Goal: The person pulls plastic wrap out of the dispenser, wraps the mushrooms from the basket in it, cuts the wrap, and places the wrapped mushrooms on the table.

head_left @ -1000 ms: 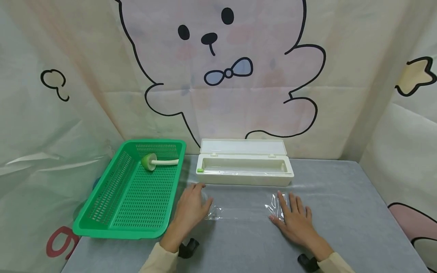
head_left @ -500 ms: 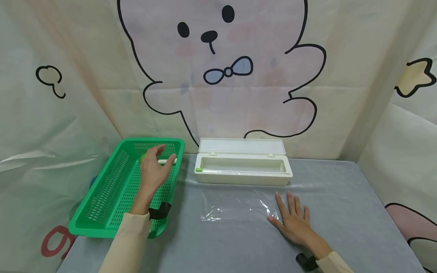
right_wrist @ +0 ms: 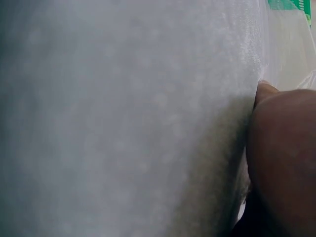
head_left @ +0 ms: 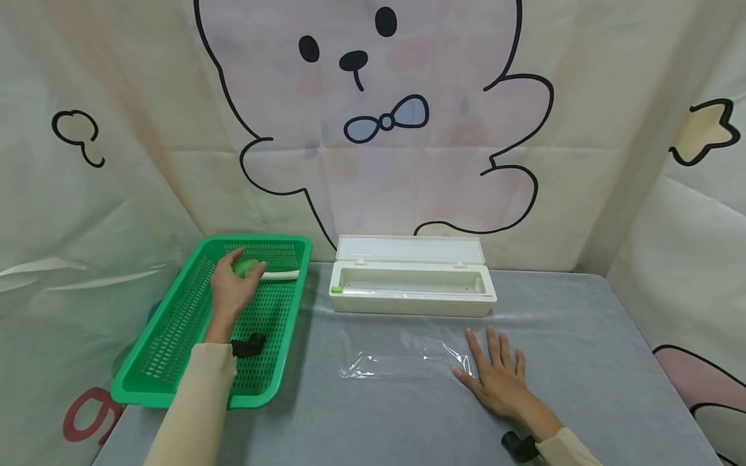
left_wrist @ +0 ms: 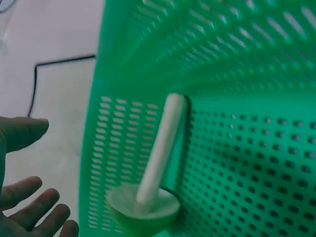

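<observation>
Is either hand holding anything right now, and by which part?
Nothing is held: the left hand hovers open near the green-headed tool, and the right hand lies flat at the edge of the clear film.

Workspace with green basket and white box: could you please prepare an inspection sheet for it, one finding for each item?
Surface: grey tabletop, in view on both sides of the box.
Job's things: green-and-white tool lies in green basket; white box stands with lid raised; clear film lies before it, wrinkled along its near edge.
Clutter: nothing seen.
Hands: left hand over the basket, fingers apart near the tool, not gripping it; right hand palm down, fingers spread, thumb at the film's right end.
Cables: nothing seen.
Surroundings: pale backdrop with printed cartoon figure.
</observation>
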`<action>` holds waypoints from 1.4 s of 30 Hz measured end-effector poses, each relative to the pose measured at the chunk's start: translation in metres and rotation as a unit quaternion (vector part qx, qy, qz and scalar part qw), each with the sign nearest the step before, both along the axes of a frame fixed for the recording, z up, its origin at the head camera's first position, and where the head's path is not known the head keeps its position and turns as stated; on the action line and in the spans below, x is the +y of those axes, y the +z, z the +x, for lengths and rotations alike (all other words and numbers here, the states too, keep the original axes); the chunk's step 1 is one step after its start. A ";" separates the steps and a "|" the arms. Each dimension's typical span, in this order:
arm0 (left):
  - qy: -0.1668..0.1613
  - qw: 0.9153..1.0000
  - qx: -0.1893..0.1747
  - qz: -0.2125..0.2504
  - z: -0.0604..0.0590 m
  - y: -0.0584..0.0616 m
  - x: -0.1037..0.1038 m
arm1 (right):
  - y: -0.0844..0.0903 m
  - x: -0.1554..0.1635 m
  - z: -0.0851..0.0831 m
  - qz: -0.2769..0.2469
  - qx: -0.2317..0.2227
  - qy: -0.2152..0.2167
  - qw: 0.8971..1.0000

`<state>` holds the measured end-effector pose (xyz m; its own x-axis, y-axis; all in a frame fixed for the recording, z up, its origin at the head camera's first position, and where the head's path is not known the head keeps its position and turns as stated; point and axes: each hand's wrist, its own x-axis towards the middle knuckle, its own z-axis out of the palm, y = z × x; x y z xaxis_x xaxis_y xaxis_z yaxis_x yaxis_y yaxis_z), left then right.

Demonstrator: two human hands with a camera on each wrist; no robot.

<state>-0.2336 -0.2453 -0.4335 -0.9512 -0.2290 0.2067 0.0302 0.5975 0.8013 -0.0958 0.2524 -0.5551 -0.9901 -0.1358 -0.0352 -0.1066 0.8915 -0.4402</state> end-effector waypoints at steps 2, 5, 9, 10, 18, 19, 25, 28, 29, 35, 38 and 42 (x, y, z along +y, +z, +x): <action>0.002 1.000 -0.016 0.002 -0.002 -0.004 -0.005 | 0.000 0.000 0.000 0.000 0.000 0.000 1.000; 0.002 0.999 -0.034 0.003 -0.005 -0.008 -0.012 | 0.001 -0.001 0.000 0.003 -0.001 0.000 1.000; 0.004 0.999 -0.049 0.003 -0.010 -0.012 -0.018 | 0.003 -0.002 0.001 -0.003 -0.002 0.003 1.000; 0.006 0.999 -0.053 0.003 -0.011 -0.013 -0.019 | 0.003 -0.002 0.001 -0.003 -0.003 0.003 1.000; 0.007 0.996 -0.083 0.008 -0.014 -0.016 -0.023 | 0.005 -0.004 0.001 -0.011 0.017 0.004 1.000; 0.006 0.996 -0.085 0.009 -0.014 -0.017 -0.023 | 0.005 -0.004 0.001 -0.014 0.019 0.003 1.000; 0.002 0.995 -0.103 0.017 -0.017 -0.021 -0.027 | 0.020 -0.009 0.003 -0.005 -0.012 -0.007 1.000; -0.003 0.993 -0.111 0.025 -0.019 -0.024 -0.029 | 0.020 -0.009 0.003 -0.004 -0.020 -0.006 1.000; -0.004 0.993 -0.115 0.028 -0.020 -0.024 -0.030 | 0.018 -0.008 0.003 -0.001 -0.020 -0.005 1.000; -0.002 0.991 -0.127 0.046 -0.023 -0.029 -0.032 | 0.012 -0.007 0.003 -0.010 0.005 -0.003 1.000; -0.005 0.990 -0.127 0.062 -0.025 -0.032 -0.034 | 0.018 -0.009 0.005 -0.012 0.006 -0.005 1.000; -0.007 0.988 -0.130 0.078 -0.027 -0.035 -0.035 | 0.024 -0.011 0.005 -0.003 -0.017 -0.010 1.000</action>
<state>-0.2605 -0.2806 -0.4685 -0.9709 -0.2249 -0.0820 -0.1814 0.4677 0.8650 -0.0913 0.2417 -0.5308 -0.9908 -0.1162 -0.0690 -0.0733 0.8908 -0.4484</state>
